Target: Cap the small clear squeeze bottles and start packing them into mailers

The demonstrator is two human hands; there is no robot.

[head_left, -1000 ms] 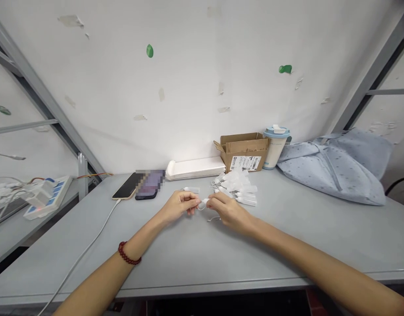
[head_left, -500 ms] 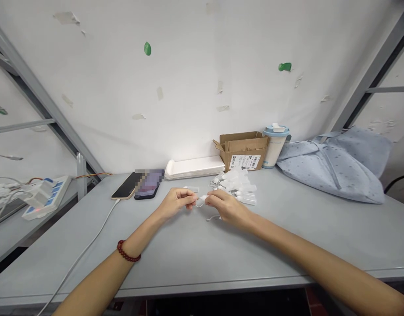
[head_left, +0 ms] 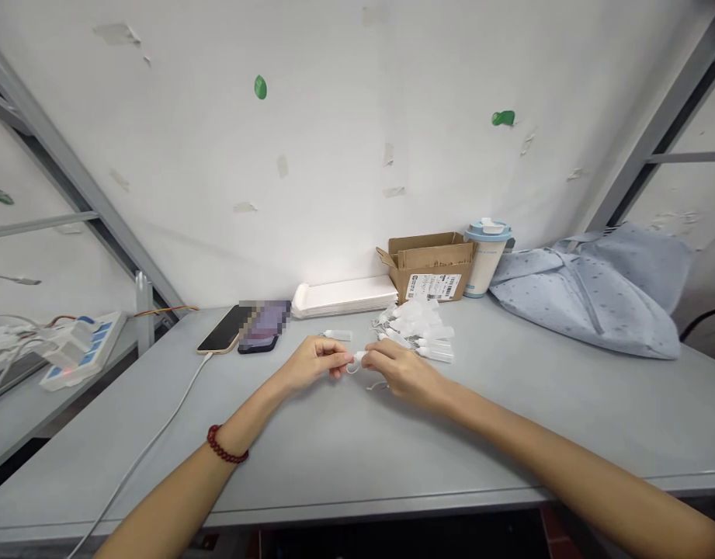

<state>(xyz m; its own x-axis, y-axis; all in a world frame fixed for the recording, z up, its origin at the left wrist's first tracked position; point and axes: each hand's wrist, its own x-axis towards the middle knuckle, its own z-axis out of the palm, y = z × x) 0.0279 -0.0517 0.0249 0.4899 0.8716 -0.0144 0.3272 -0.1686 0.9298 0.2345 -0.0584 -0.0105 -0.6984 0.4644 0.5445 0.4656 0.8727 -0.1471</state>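
Since the frame half a second ago, the left hand (head_left: 315,363) has shifted slightly toward the right hand (head_left: 404,376), narrowing the gap between their fingertips, and the lone tube (head_left: 338,335) behind the left hand shows more fully. The two hands meet near the middle of the table (head_left: 357,458), fingertips almost together. Between them is a small capped tube (head_left: 360,356): its white end juts from the right hand's pinched thumb and fingers and points toward the left. The rest of it is hidden in that hand, so its long axis can only be judged as roughly left to right. The right hand is the nearer, clamped on it; the left thumb and fingers are pressed together, apparently on the thin white cord (head_left: 353,369) looping just below the tip. Whether they also touch the tip, I cannot tell. A second cord (head_left: 377,385) sticks out below the right hand. Just beyond that hand lies a pile of white tubes (head_left: 421,320). Farther back, along the white wall (head_left: 334,155), are a stack of flat white packets (head_left: 348,296), an open cardboard box (head_left: 432,273), a blue-lidded cup (head_left: 484,268) and, to the right, a pale blue cloth bag (head_left: 590,303). To the left lie two phones (head_left: 219,334), a white cable (head_left: 153,442) running from one, and, farther off, a power strip (head_left: 83,365).
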